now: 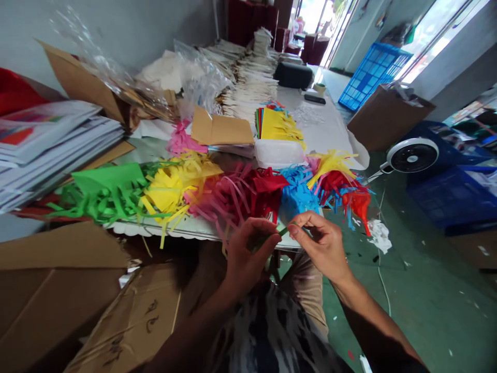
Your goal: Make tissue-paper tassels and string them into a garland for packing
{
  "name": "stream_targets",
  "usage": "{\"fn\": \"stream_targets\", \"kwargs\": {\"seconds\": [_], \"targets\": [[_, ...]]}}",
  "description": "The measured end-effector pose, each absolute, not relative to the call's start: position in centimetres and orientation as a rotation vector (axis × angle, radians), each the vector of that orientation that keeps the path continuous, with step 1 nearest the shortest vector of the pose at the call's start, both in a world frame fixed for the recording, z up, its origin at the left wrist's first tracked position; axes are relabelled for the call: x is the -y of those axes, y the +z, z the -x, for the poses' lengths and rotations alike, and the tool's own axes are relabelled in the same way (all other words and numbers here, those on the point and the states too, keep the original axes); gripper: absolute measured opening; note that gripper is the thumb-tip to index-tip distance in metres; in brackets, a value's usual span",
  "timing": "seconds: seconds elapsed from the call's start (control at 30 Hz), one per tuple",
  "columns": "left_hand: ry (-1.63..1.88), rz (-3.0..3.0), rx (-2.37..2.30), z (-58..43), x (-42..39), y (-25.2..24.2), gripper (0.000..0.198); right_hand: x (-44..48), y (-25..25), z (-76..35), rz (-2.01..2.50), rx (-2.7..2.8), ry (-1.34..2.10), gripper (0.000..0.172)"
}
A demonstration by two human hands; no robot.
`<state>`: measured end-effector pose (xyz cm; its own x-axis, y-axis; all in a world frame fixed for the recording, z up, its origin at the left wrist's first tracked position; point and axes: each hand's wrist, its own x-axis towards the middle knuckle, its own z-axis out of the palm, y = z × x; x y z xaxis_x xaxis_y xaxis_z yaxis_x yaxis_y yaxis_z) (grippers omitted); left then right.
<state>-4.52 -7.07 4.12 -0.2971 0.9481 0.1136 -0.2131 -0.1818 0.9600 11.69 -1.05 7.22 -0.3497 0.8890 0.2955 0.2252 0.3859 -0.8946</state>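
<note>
My left hand (248, 248) and my right hand (320, 243) meet just below the table's front edge, both pinched on a thin green paper strip (283, 231) stretched between their fingertips. Along the table edge in front of them lie piles of fringed cut paper: green (104, 194), yellow (174, 186), pink and red (240, 194), blue (297, 194), and a mixed red and yellow heap (341, 184). My hands are nearest the blue and red piles.
A clear plastic box (279, 153), stacked coloured sheets (277, 124) and brown envelopes (221, 129) lie further back. White paper stacks (54, 145) stand left, cardboard boxes (62, 295) below left. A fan (411, 155) and blue crates (373, 72) stand on the green floor at right.
</note>
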Motion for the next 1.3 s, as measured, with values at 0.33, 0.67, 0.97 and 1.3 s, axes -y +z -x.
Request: {"fn": "stream_targets", "kwargs": {"seconds": [0.33,0.67,0.97,1.3], "targets": [[1.448,-1.092,-1.180,3.5,6.4,3.1,0.022,1.9,5.4,-13.0,0.957,1.635,1.049,0.010],[1.010,-1.368,-1.143,1.3,6.1,1.6,0.047,0.8,5.6,-17.0,1.008,1.405,1.010,0.012],[1.199,-1.463,-1.271,1.3,5.0,1.2,0.034,-4.0,9.1,-17.9,0.973,1.557,0.597,0.017],[1.335,-1.685,-1.730,15.8,8.3,3.1,0.021,-19.4,4.3,-20.7,0.946,2.236,-0.140,0.043]]}}
